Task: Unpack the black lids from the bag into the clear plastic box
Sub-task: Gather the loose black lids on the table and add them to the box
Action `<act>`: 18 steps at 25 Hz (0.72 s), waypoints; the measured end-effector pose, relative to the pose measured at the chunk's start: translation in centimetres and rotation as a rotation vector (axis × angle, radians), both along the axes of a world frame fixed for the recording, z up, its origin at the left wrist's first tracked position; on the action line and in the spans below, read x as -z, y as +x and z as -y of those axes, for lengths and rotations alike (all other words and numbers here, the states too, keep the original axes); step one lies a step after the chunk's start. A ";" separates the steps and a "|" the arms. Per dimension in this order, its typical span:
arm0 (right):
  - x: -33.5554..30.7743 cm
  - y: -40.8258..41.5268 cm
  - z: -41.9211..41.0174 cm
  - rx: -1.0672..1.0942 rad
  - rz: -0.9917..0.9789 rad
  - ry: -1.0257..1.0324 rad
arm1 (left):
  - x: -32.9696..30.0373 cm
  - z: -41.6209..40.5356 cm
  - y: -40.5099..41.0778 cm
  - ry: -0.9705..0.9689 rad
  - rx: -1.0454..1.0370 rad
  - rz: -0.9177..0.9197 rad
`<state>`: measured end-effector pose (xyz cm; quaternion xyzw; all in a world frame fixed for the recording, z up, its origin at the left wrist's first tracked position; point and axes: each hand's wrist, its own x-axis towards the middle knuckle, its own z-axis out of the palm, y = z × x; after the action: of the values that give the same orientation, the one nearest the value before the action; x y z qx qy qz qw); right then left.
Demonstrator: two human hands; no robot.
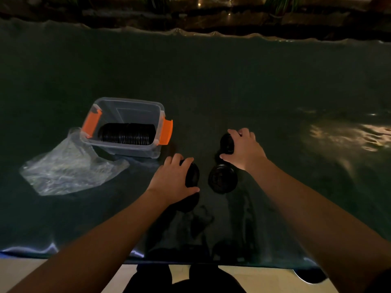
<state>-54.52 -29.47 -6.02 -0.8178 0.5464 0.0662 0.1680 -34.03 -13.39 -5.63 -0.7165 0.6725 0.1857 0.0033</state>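
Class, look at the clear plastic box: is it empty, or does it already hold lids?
Partly filled. A row of black lids stands on edge inside the clear plastic box.

One clear plastic box (135,111) with two orange latches (92,123), one on each end. One crumpled clear bag (69,168). Inside the box, one row of black lids (127,133) on edge, too tightly packed to count. Out on the worktop (254,85), three more batches of lids (222,178). Two hands (172,178).
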 end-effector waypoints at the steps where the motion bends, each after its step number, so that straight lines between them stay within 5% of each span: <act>1: -0.5 -0.1 -0.6 -0.017 0.019 -0.012 | 0.0 -0.7 -0.1 0.004 0.004 0.000; 11: -1.7 -1.2 -7.8 -0.110 0.032 0.061 | 2.1 -4.3 -1.3 0.101 -0.016 0.012; 18: 0.6 -0.4 -8.6 -0.091 -0.069 0.142 | 3.0 -5.9 -1.5 0.156 -0.100 -0.152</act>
<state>-54.96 -20.84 -6.66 -0.8250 0.5082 0.1403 0.2036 -35.55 -7.50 -8.63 -0.7306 0.6175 0.2913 -0.0014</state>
